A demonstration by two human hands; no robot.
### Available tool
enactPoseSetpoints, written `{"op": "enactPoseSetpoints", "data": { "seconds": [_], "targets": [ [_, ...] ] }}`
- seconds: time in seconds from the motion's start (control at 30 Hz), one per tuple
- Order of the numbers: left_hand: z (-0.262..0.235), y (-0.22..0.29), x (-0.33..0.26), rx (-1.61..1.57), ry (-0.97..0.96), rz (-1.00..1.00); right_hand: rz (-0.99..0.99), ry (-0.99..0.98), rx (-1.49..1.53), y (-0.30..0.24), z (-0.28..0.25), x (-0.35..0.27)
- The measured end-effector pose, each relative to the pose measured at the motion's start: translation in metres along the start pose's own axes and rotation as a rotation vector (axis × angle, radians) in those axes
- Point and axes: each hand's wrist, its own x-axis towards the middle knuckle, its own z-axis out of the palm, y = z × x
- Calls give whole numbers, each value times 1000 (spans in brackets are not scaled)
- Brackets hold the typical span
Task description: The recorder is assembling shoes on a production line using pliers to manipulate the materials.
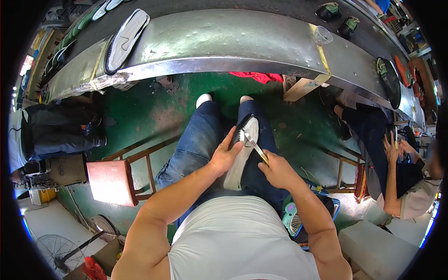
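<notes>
An unfinished shoe (237, 167) rests across my lap with its long white underside up and a dark, toothed edge round the toe. My left hand (225, 157) holds it from the left, thumb and forefinger along the edge near the toe. In my right hand (279, 169) is a metal hand tool (255, 147) with a yellowish grip. Its bright head touches or hovers just over the white underside near the toe; which one, I cannot tell. Whether that head is a hammer's or a pincer's is unclear.
Ahead stands a metal-topped bench (224, 35) bearing a similar white-bottomed shoe (126, 39) and a clear cup (322, 35). Dark shoes (347, 27) stand farther right. A padded stool (112, 182) is at my left. Another person (396, 163) works at the right. A mint-green fan (291, 219) sits beside me.
</notes>
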Motion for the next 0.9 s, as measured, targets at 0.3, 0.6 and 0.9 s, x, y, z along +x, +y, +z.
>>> {"op": "enactPoseSetpoints", "data": {
  "seconds": [0.3, 0.6, 0.9],
  "targets": [
    [3, 9, 1, 930, 45, 402, 669, -385, 1398, 26, 31, -17],
    [7, 20, 2, 880, -69, 312, 477, -212, 798, 20, -23, 16],
    [-1, 4, 8, 703, 32, 216, 80, -145, 222, 12, -10, 14]
  ]
}}
